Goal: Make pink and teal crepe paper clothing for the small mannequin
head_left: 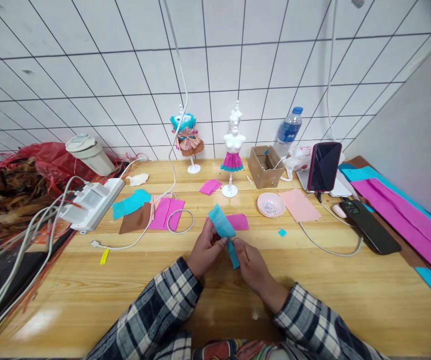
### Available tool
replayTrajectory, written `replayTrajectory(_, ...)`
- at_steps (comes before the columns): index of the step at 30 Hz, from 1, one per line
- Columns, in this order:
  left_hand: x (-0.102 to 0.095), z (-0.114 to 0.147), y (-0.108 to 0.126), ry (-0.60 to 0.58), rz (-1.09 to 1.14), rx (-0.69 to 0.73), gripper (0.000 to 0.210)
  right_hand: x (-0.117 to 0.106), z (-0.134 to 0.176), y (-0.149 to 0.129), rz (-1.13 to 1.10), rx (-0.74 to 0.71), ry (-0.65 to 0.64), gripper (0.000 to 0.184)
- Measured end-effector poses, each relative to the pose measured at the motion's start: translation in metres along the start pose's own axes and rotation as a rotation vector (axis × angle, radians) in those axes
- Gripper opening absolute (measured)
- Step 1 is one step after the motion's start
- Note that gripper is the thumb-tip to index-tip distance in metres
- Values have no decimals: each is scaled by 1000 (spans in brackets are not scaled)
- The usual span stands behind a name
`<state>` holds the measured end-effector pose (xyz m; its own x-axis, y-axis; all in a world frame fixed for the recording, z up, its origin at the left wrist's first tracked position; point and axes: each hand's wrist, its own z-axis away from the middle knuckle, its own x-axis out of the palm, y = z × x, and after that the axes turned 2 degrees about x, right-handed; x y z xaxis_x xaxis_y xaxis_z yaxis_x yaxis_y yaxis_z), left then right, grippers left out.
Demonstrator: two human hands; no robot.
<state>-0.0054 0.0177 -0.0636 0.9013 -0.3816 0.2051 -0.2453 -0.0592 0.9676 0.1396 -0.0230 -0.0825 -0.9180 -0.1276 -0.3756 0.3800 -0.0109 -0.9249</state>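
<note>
Between my two hands is a blue strip of crepe paper (222, 221), held tilted above the table and narrowed at its middle. My left hand (205, 248) pinches the strip from the left, thumb on top. On the other side, my right hand (252, 263) grips it just below the narrowed part, fingers closed. Part of the strip hangs down between the hands. Behind it lies a magenta paper piece (239, 222). Farther back stands a small white dress form (234, 142) wearing a magenta skirt with a blue hem (232, 161).
A second dress form (187, 137) wears a ruffled paper dress. A pink dish of sequins (271, 212), a cardboard box (263, 175), a water bottle (290, 131) and phones (369, 227) stand or lie rightward. Leftward are a power strip (98, 202), a white cable (132, 246) and coloured paper (130, 203).
</note>
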Motion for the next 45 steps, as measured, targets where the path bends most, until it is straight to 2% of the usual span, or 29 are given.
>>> replayTrajectory(18,3,2,1,4,16,-13,51,3,1,0,53,3,43,47)
replayTrajectory(22,2,1,1,54,44,6,50,2,2,-1,36,1,66,47)
replayTrajectory(26,0,-1,4,112,83,8,46,-1,3,-2,6,18,24,49)
replayTrajectory(31,0,-1,4,59,102,0,48,-2,3,-4,14,1,-3,48)
replayTrajectory(45,4,3,0,30,58,-8,50,0,3,-4,-68,16,18,46)
